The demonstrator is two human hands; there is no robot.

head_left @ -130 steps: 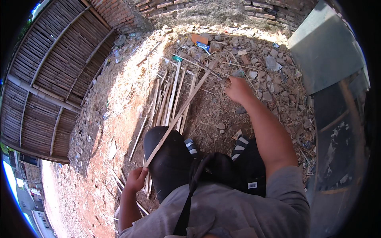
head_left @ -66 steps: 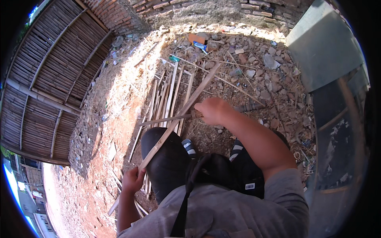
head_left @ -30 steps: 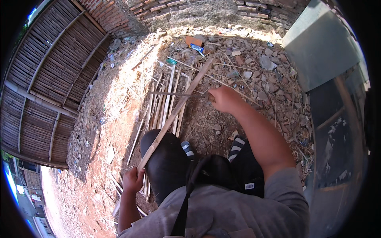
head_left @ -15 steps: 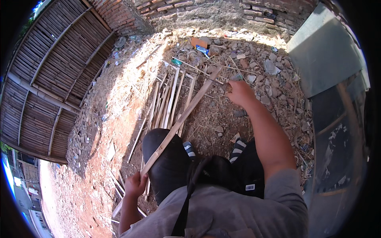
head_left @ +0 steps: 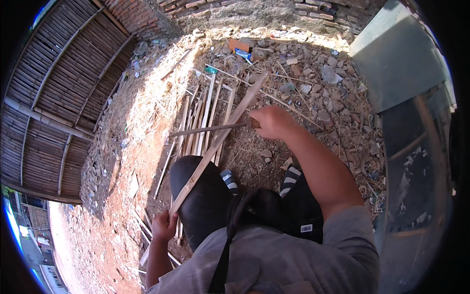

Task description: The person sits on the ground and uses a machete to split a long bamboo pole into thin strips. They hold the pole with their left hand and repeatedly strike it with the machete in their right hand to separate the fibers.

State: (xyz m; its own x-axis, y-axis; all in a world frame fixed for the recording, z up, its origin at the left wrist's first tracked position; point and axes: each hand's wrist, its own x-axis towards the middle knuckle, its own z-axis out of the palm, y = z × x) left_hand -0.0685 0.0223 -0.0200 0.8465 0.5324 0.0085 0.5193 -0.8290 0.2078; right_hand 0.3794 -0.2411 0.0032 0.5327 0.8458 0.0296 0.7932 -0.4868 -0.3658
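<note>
A long flat strip of wood or bamboo (head_left: 200, 166) slants from lower left to upper right, resting across my left thigh. Its near end is gripped by my left hand (head_left: 164, 226), fingers closed around it. My right hand (head_left: 271, 122) is closed on the handle of a long, narrow-bladed knife (head_left: 196, 131). The blade points left and crosses the strip, seen almost edge-on; whether it touches the strip I cannot tell. Beneath lie several pale strips (head_left: 203, 122), roughly side by side on the ground.
Stones and litter (head_left: 330, 76) cover the ground ahead and to the right. A slatted bamboo panel (head_left: 63, 88) stands at left, a brick wall (head_left: 264, 17) at the back, grey sheets (head_left: 401, 63) at right. My sandalled feet (head_left: 290, 180) are just below the work.
My right hand has moved left and a little toward me. The knife blade has come down along the strip, from near its far end to about its middle. My left hand keeps its hold.
</note>
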